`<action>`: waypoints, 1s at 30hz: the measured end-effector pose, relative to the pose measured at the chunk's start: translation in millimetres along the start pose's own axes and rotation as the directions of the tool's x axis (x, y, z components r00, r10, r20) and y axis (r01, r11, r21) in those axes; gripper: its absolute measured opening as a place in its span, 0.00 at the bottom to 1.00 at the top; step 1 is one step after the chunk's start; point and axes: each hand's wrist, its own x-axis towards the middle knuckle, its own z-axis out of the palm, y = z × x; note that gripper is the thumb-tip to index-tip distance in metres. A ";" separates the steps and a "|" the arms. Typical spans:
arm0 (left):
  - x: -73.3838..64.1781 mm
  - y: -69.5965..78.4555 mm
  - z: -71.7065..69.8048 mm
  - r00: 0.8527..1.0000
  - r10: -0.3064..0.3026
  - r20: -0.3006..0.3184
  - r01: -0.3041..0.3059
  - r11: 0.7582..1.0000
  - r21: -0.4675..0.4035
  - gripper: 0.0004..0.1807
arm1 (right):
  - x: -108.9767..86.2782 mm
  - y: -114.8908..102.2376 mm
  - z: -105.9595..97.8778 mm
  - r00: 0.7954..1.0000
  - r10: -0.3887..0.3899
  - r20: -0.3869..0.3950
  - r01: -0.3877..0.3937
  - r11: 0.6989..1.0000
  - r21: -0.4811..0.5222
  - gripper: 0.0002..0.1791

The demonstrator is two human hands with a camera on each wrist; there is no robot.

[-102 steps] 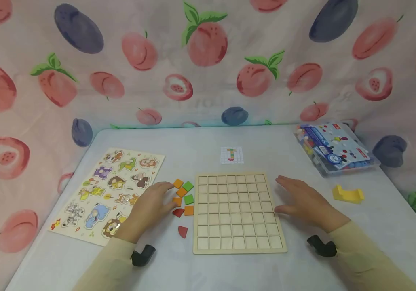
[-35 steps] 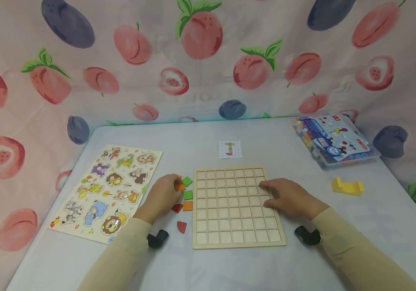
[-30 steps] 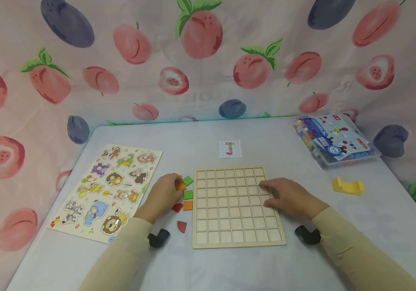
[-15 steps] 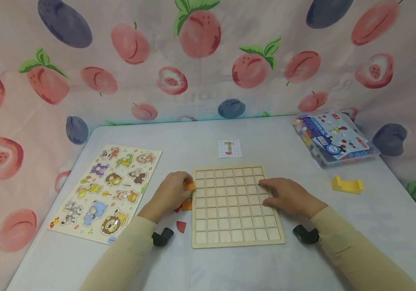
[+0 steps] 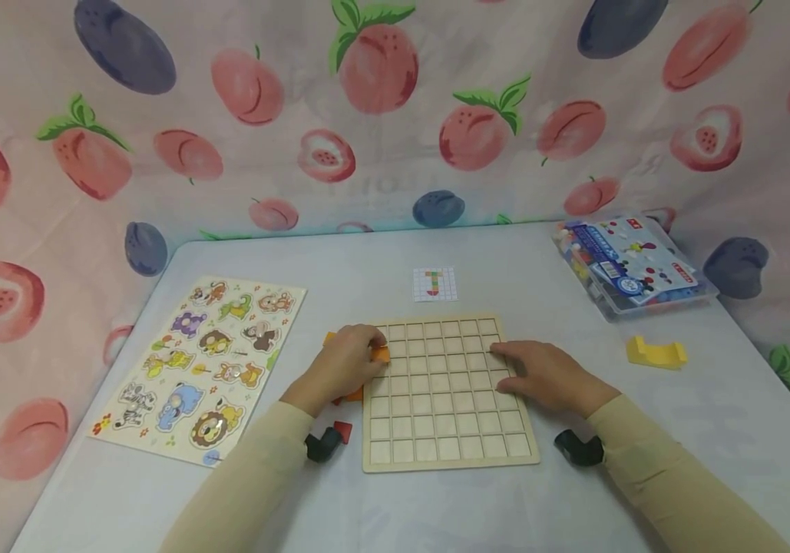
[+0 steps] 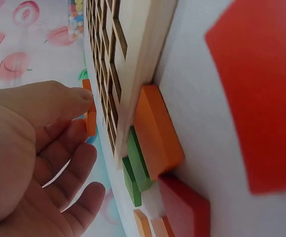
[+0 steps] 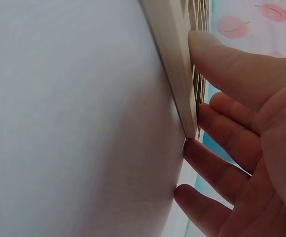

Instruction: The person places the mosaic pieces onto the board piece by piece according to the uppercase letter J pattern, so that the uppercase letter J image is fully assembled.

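My left hand (image 5: 342, 361) pinches an orange square tile (image 5: 381, 354) between thumb and fingertips, over the left side of the wooden grid board (image 5: 443, 403). My right hand (image 5: 547, 372) rests at the board's right edge, thumb on the frame in the right wrist view, fingers relaxed and holding nothing. Along the board's left side in the left wrist view lie another orange tile (image 6: 158, 133), green tiles (image 6: 139, 160) and a red piece (image 6: 185, 202); my left hand hides most of these from the head view. A second red piece (image 5: 343, 432) lies nearer me.
Behind the board lies a small card (image 5: 435, 284) with a coloured grid pattern. An animal puzzle board (image 5: 222, 361) is at the left. At the right are a clear plastic box (image 5: 636, 265) of coloured pieces and a yellow curved block (image 5: 657, 352).
My left hand has picked an orange tile from the loose pieces and carried it rightward over the board's left side. My right hand came leftward to the board's right edge and has stayed there.
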 end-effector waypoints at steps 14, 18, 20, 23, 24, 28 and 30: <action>14.9 12.0 9.0 0.998 0.030 0.047 -0.029 0.999 -0.023 0.16 | 0.7 1.9 1.9 1.000 0.005 -0.005 -0.005 1.000 -0.021 0.34; 18.6 12.6 10.5 0.998 0.041 0.057 -0.041 0.999 -0.010 0.16 | 0.4 1.7 1.8 1.000 0.010 -0.007 -0.010 1.000 -0.019 0.34; 20.7 13.5 10.1 0.997 0.048 0.063 -0.048 0.999 -0.006 0.16 | 0.0 1.3 1.4 1.000 0.009 -0.007 -0.009 1.000 -0.018 0.34; 24.3 15.6 8.1 0.996 0.064 0.069 -0.064 0.998 0.004 0.15 | -0.3 0.8 1.1 1.000 0.003 -0.013 -0.003 1.000 -0.020 0.34; 25.5 16.4 7.4 0.995 0.067 0.072 -0.067 0.998 0.005 0.15 | -0.2 0.7 0.9 1.000 0.001 -0.015 -0.001 1.000 -0.023 0.34; 29.5 19.3 5.1 0.994 0.072 0.085 -0.073 0.997 0.004 0.15 | -0.1 -0.4 -0.1 1.000 -0.004 -0.015 0.003 1.000 -0.027 0.34; 31.1 20.2 4.9 0.993 0.074 0.087 -0.075 0.997 0.003 0.14 | 0.1 -0.2 -0.2 1.000 -0.004 -0.013 0.004 1.000 -0.027 0.34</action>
